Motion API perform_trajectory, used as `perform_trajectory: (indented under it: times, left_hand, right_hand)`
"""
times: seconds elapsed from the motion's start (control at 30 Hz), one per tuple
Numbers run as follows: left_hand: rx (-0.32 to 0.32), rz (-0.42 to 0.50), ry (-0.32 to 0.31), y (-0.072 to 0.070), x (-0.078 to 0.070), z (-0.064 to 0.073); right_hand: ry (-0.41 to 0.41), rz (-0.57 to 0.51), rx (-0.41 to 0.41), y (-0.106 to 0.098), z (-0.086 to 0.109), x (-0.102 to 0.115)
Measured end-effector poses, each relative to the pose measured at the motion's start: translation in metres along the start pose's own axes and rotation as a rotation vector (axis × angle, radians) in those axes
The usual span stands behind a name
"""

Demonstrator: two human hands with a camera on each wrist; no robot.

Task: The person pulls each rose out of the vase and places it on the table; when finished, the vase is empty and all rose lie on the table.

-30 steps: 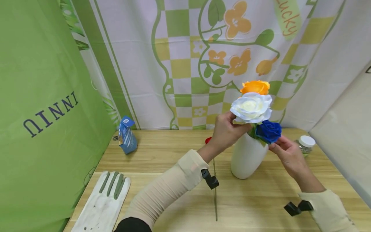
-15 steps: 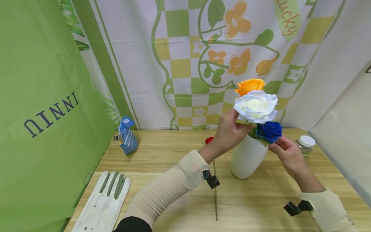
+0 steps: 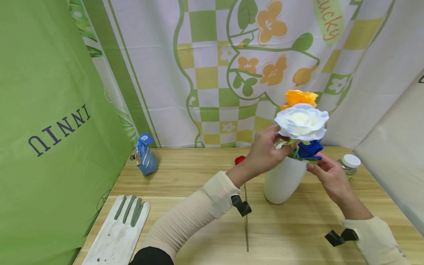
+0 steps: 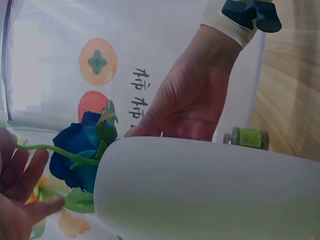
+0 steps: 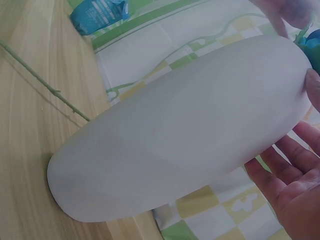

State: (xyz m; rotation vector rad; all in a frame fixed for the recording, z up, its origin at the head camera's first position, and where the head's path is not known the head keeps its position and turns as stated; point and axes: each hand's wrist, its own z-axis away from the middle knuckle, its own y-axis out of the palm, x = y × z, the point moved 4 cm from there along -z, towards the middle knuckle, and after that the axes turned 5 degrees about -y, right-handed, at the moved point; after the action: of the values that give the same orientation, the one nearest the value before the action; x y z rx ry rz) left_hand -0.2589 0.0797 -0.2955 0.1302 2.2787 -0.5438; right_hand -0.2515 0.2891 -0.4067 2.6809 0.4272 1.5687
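Note:
A white vase [image 3: 285,180] stands on the table, its mouth filled with flower stems. My left hand [image 3: 266,149] pinches the white rose [image 3: 302,121] just under its bloom. In the left wrist view its green stem [image 4: 55,150] runs from the fingers into the vase mouth. Behind the white bloom rises an orange rose [image 3: 300,98]. Low at the rim sits a blue rose [image 3: 309,149], partly covered by the white one. My right hand [image 3: 331,180] holds the vase near its rim, thumb at the edge and fingers along the side, as the right wrist view shows.
A red rose [image 3: 240,160] with a long stem lies on the table [image 3: 198,176], partly behind my left forearm. A white glove [image 3: 116,235] is at front left, a blue packet [image 3: 145,154] at back left. Right of the vase stands a white-lidded jar [image 3: 350,163].
My left hand has shifted right with the white rose, whose bloom now covers more of the blue one. The orange rose swung left, then right. My right hand has stayed on the vase.

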Motion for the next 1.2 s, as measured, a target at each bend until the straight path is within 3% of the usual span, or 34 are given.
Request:
perform_trajectory:
  times: [0.17, 0.4, 1.0, 1.2]
  left_hand:
    - [-0.067, -0.016, 0.034, -0.005, -0.001, 0.002]
    - [-0.151, 0.071, 0.070, -0.014, -0.005, 0.001]
    - [-0.188, 0.088, 0.169, -0.028, -0.032, -0.021]
    - [-0.201, 0.085, 0.167, -0.033, -0.040, -0.028]
  right_hand:
    - [0.024, 0.032, -0.018, -0.001, 0.002, 0.000]
    - [0.027, 0.055, -0.017, -0.001, 0.002, 0.001]
    - [0.025, 0.031, 0.004, 0.000, 0.003, 0.003]
    - [0.017, 0.005, 0.005, 0.000, 0.003, 0.003]
